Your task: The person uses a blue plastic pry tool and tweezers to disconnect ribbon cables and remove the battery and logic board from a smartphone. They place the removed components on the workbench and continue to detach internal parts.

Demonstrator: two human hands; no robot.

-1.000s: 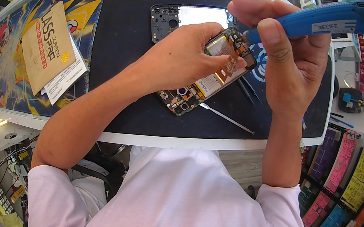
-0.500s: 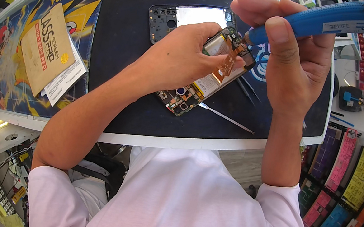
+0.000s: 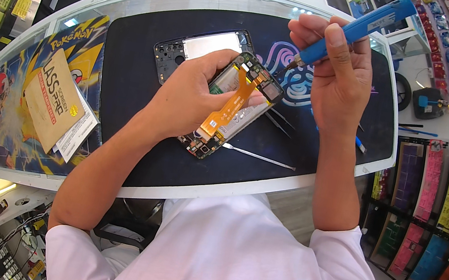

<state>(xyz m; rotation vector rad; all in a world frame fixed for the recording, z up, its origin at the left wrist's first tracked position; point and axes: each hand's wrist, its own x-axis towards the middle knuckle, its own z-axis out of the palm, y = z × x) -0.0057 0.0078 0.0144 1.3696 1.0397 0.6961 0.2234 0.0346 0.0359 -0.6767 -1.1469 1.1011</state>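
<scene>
My left hand (image 3: 194, 90) grips an opened smartphone (image 3: 246, 118) by its sides, tilted above a dark work mat (image 3: 137, 60). Its battery and circuit boards are exposed, and an orange flex cable (image 3: 233, 105) lies lengthwise over the battery. My right hand (image 3: 342, 76) holds a blue soldering iron (image 3: 369, 22), its tip just off the phone's upper end and apart from it. Behind my left hand lies a dark phone back frame (image 3: 169, 59) with a silvery panel. Below the phone are tweezers (image 3: 280, 127) and a thin metal spudger (image 3: 263, 157).
Left on the table, a brown paper envelope (image 3: 58, 103) and white papers lie on a colourful printed mat (image 3: 0, 132). A small blue-tipped tool (image 3: 360, 145) rests near the mat's right edge. The table's white front rim (image 3: 216, 189) runs close to my body.
The soldering iron has drawn back from the phone's upper end. The orange flex cable, earlier partly folded up, now lies stretched along the phone. My view has shifted, showing more of the far side.
</scene>
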